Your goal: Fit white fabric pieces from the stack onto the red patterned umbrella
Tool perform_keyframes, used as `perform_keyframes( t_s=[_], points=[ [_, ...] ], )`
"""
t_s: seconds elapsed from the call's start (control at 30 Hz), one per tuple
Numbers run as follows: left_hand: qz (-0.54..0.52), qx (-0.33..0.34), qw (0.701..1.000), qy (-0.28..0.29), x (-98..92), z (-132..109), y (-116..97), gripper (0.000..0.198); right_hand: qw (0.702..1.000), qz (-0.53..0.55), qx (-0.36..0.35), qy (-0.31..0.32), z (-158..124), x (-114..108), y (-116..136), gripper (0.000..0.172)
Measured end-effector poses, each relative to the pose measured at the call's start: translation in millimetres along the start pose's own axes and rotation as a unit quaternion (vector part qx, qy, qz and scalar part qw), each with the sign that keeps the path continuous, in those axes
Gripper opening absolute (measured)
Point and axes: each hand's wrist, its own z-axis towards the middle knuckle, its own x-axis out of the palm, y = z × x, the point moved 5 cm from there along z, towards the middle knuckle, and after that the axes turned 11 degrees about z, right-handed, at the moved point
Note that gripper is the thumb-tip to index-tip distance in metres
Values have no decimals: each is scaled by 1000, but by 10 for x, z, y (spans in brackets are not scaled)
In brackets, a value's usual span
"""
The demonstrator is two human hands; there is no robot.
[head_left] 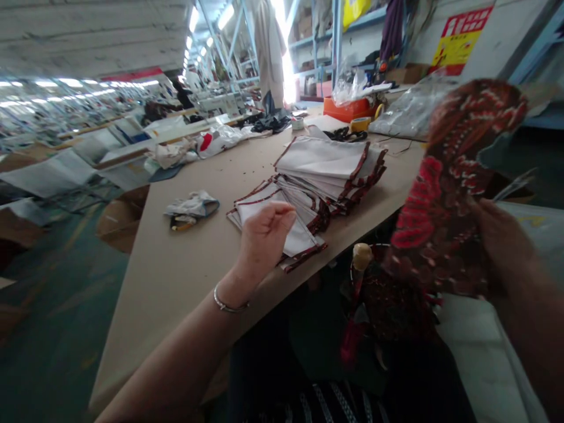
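Note:
My right hand [506,241] is closed on the edge of a brown and red patterned fabric piece [453,200], held up at the right and blurred by motion. A thin shiny thing [515,183] sticks out above that hand; its kind is unclear. My left hand [267,238] has its fingers curled in, and whatever it may hold is hidden. It is over a smaller stack of white pieces with brown patterned edging [304,238]. Just behind lies a larger stack of similar pieces [324,158]. More dark patterned fabric [392,302] lies low near my lap.
A work glove [194,205] lies on the table [176,282] to the left. At the back are an orange bin [346,110], a yellow tape roll [360,124] and clear plastic bags [403,114]. A cardboard box [121,220] stands beyond the left edge.

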Motion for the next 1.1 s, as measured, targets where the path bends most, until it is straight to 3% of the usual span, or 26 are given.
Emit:
perform_keyframes(
  t_s=[0.1, 0.2, 0.27, 0.33, 0.37, 0.43, 0.5, 0.6, 0.7, 0.77, 0.87, 0.97, 1.1],
  points=[
    [178, 40, 981, 61, 76, -328, 173, 10, 992, -91, 67, -46, -87, -206, -564, 39],
    [337, 85, 930, 124, 240, -576, 210, 20, 978, -194, 78, -3, -237, -152, -1343, 34],
    [396, 91, 902, 145, 336, -629, 226, 19, 967, -242, 78, -9, -316, -118, -1809, 30],
    [419, 95, 891, 147, 400, -608, 250, 12, 965, -245, 81, -37, -370, -89, -2061, 35],
    [426, 98, 887, 149, 421, -583, 267, 12, 970, -224, 72, -53, -393, -61, -2060, 41],
    [435, 103, 881, 155, 439, -525, 301, 19, 984, -163, 12, -72, -451, 54, -1771, 45],
    [432, 98, 882, 160, 417, -471, 319, 22, 988, -107, -102, -48, -545, 283, -1169, 36],
    [367, 78, 917, 134, 306, -396, 272, 21, 940, -74, -319, 96, -763, 867, -123, 18],
    [277, 70, 954, 88, 139, -335, 150, 20, 889, -96, -400, 203, -861, 1490, 462, 28],
    [237, 75, 966, 76, 26, -307, 59, 19, 871, -115, -414, 239, -832, 1833, 592, 35],
    [193, 71, 975, 86, -134, -285, -26, 19, 862, -58, -416, 284, -772, 2144, 632, 22],
    [134, 36, 983, 124, -246, -297, 2, 17, 873, 4, -399, 279, -748, 2206, 667, 14],
    [76, -3, 984, 158, -329, -374, 116, 16, 875, 1, -392, 285, -826, 2159, 763, 10]
  ],
)
